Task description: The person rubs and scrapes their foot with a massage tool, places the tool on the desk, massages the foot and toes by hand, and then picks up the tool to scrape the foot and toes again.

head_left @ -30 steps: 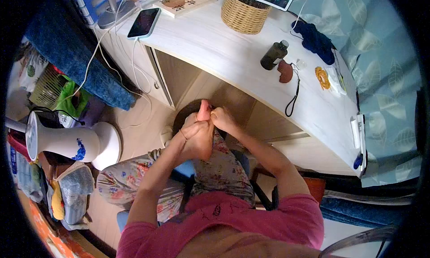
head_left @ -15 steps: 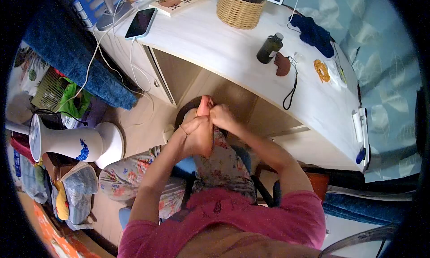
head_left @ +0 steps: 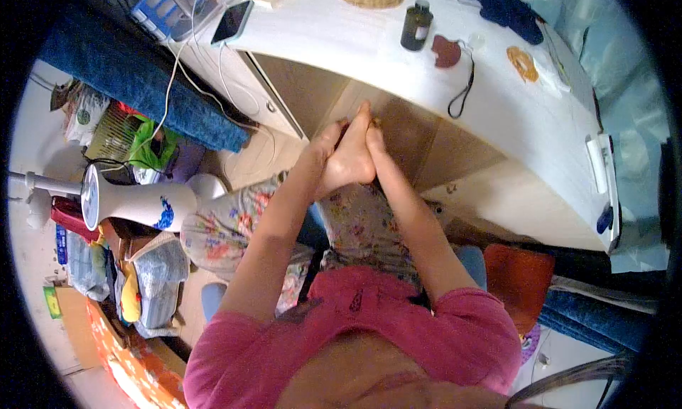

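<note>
A bare foot [head_left: 350, 163] rests raised across the lap, its toes pointing toward the desk. My left hand [head_left: 332, 135] wraps the left side of the foot near the toes, fingers partly hidden. On the opposite side, my right hand [head_left: 375, 135] presses against the foot, with its fingers curled behind and mostly out of sight. Beneath the foot are floral trousers [head_left: 366, 224]. No tool shows in either hand.
The white desk [head_left: 334, 43] stands ahead, bearing a dark bottle [head_left: 416, 27], a brown piece with a black strap [head_left: 447, 52], a phone [head_left: 232, 22] and a dark blue cloth [head_left: 501, 11]. A tall white vase-shaped object [head_left: 135, 202] is at left.
Both hands have shifted from being close together over the front of the foot to its two sides. More of the foot shows. The camera view has tilted, so the desk sits higher.
</note>
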The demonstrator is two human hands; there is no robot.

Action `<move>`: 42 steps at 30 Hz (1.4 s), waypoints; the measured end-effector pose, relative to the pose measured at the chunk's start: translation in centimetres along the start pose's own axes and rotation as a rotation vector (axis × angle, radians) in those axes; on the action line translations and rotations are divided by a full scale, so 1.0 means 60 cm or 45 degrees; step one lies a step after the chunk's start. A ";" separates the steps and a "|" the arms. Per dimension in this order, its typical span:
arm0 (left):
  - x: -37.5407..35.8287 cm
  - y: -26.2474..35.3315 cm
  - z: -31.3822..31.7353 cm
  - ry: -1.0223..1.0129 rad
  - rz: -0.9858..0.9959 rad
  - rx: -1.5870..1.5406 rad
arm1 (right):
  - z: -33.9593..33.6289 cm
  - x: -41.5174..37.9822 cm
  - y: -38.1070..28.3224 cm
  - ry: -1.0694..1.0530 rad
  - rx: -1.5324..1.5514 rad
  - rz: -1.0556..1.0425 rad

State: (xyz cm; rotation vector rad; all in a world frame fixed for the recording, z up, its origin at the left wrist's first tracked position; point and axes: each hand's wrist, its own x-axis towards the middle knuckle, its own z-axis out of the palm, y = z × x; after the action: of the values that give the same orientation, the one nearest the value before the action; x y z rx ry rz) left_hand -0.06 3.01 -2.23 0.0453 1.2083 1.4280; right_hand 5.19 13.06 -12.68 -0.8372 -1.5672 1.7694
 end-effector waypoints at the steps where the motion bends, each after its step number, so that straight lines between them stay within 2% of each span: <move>1: 0.008 -0.005 0.015 0.164 0.093 0.032 | -0.007 -0.013 -0.027 0.019 0.123 -0.066; 3: 0.071 -0.011 0.007 0.021 -0.092 0.262 | -0.023 -0.034 -0.064 0.036 0.285 -0.185; 7: 0.065 -0.011 0.039 0.068 -0.054 0.533 | -0.026 -0.023 -0.085 -0.022 0.319 -0.140; 9: 0.044 -0.008 0.048 0.121 -0.009 0.741 | -0.016 -0.009 -0.081 -0.104 0.188 0.075; 12: -0.008 0.013 0.060 0.200 0.037 1.108 | 0.000 0.011 -0.065 -0.127 0.118 0.014; 13: -0.025 0.025 0.060 0.216 0.051 1.188 | 0.008 0.022 -0.049 -0.120 -0.021 0.083; 16: -0.084 0.072 0.042 0.216 0.091 1.298 | 0.018 -0.068 -0.154 -0.133 0.178 0.073; 17: -0.095 0.083 0.030 0.172 0.119 1.214 | 0.022 -0.075 -0.142 -0.218 0.426 -0.037; 19: -0.102 0.102 0.008 0.051 0.157 0.929 | 0.027 -0.113 -0.179 -0.356 0.397 0.025; 21: -0.095 0.098 -0.009 -0.138 0.203 0.495 | 0.040 -0.130 -0.183 -0.357 0.310 -0.090; 22: -0.087 0.078 -0.020 -0.268 0.216 0.242 | 0.045 -0.140 -0.183 -0.350 0.270 -0.145; 25: -0.061 -0.002 -0.041 -0.580 0.165 -0.307 | 0.051 -0.151 -0.173 -0.286 0.358 -0.064; 26: -0.076 -0.011 -0.035 -0.529 0.132 -0.307 | 0.054 -0.149 -0.165 -0.335 0.460 -0.158; 28: -0.102 0.002 -0.021 -0.283 0.050 -0.203 | 0.062 -0.151 -0.174 -0.369 0.507 -0.071; 32: -0.066 0.009 -0.108 -0.560 -0.043 -0.325 | 0.094 -0.123 -0.155 -0.381 0.446 -0.050; 34: -0.049 0.006 -0.135 -0.531 -0.009 -0.374 | 0.112 -0.115 -0.157 -0.403 0.465 -0.106; 37: -0.034 0.002 -0.161 -0.448 -0.014 -0.463 | 0.126 -0.098 -0.121 -0.378 0.107 -0.093; 39: -0.023 0.004 -0.161 -0.352 -0.052 -0.533 | 0.136 -0.095 -0.111 -0.253 0.009 -0.103; 42: -0.019 0.021 -0.163 -0.386 -0.172 -0.552 | 0.146 -0.104 -0.115 -0.127 -0.193 -0.142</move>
State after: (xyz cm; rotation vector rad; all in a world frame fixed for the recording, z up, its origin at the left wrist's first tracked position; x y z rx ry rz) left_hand -6.90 -3.55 -5.24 -0.1137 0.6287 1.4739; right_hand 2.26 3.54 -4.64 -0.7256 -1.7959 1.6511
